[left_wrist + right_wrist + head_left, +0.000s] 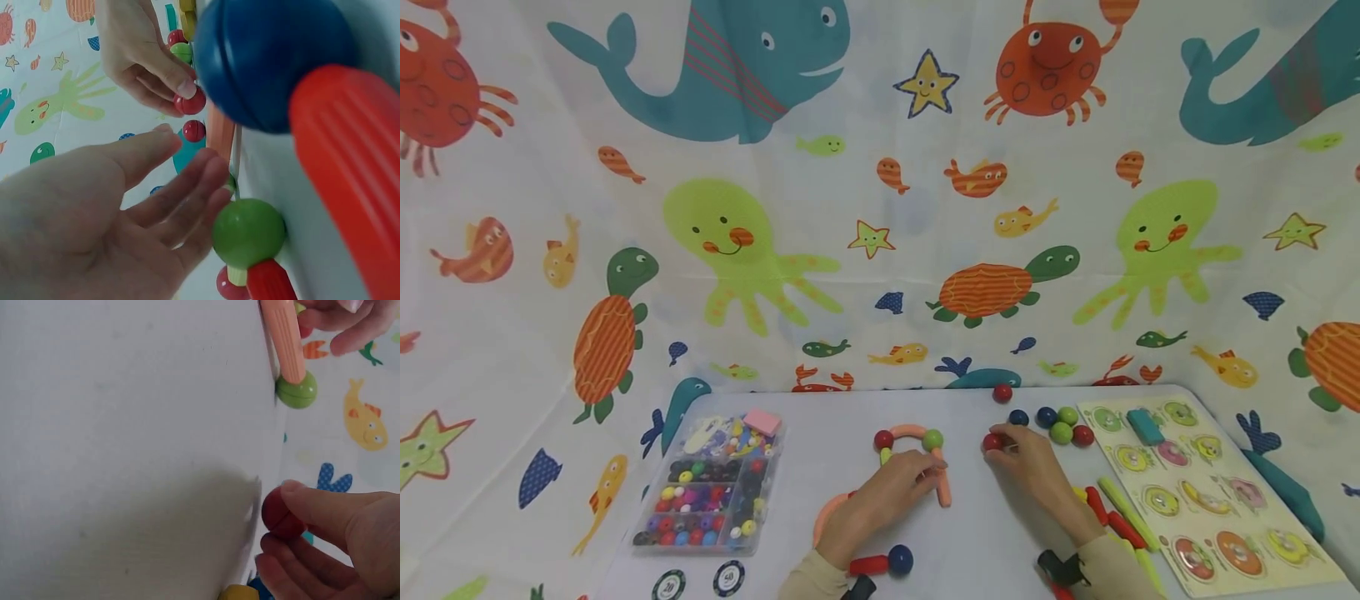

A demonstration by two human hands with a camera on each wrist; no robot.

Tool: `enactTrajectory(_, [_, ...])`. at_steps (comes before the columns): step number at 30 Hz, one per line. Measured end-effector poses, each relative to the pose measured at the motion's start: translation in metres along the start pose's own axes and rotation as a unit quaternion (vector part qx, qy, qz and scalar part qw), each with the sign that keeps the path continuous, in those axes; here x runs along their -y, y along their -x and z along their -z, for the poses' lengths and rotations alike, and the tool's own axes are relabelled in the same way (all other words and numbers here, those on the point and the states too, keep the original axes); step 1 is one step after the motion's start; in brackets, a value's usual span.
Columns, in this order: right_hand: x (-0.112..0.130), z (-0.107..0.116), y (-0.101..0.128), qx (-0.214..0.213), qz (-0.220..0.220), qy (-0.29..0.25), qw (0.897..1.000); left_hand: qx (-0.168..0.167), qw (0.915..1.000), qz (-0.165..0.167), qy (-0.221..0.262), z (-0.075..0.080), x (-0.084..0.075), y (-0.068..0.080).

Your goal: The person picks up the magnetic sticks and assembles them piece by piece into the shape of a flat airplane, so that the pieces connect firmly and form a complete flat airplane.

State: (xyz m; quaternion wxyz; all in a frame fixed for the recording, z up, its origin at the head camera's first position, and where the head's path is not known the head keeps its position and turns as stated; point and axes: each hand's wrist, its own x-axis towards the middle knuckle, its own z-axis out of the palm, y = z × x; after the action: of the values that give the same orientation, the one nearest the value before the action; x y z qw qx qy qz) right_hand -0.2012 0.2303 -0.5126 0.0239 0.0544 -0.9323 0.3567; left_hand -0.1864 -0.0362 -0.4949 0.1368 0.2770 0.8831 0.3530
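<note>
My right hand (1037,471) pinches a red ball (280,515) between thumb and fingers, close to the white tabletop. My left hand (883,496) holds nothing; its fingers are loosely bent beside a straight orange stick (944,493). That stick meets a green ball (933,440), which a curved orange piece (910,431) links to another red ball (883,439). Part of this joined figure is hidden under the left hand and forearm. Nearer the front, a red stick (868,566) touches a dark blue ball (900,560).
Several loose balls (1061,432) lie beyond the right hand, and one red ball (1002,392) sits at the back edge. Red and green sticks (1126,530) lie beside a fruit puzzle board (1217,533). At left stand a divided bead box (700,554) and two round chips (728,577).
</note>
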Motion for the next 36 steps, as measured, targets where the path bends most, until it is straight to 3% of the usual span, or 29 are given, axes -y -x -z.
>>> enactTrajectory(8, [0.016,0.001,0.01,-0.015,0.021,-0.004,1.0,0.046,0.9976,0.022,-0.048,-0.004,-0.001,-0.002])
enactTrajectory(15, [0.035,-0.001,0.028,-0.014,0.007,-0.002,1.0,0.052,0.9968,0.02,-0.058,-0.007,0.0,-0.004])
enactTrajectory(22, [0.049,-0.01,0.054,0.05,-0.041,-0.048,0.997,0.034,0.998,0.007,-0.053,-0.006,-0.001,-0.003])
enactTrajectory(27, [0.05,-0.021,0.068,0.099,-0.031,-0.075,0.992,0.027,0.997,0.002,-0.073,-0.005,-0.004,-0.004])
enactTrajectory(36, [0.047,-0.036,0.072,0.112,-0.036,-0.095,0.989,0.025,0.9978,-0.01,-0.061,-0.008,-0.003,-0.004])
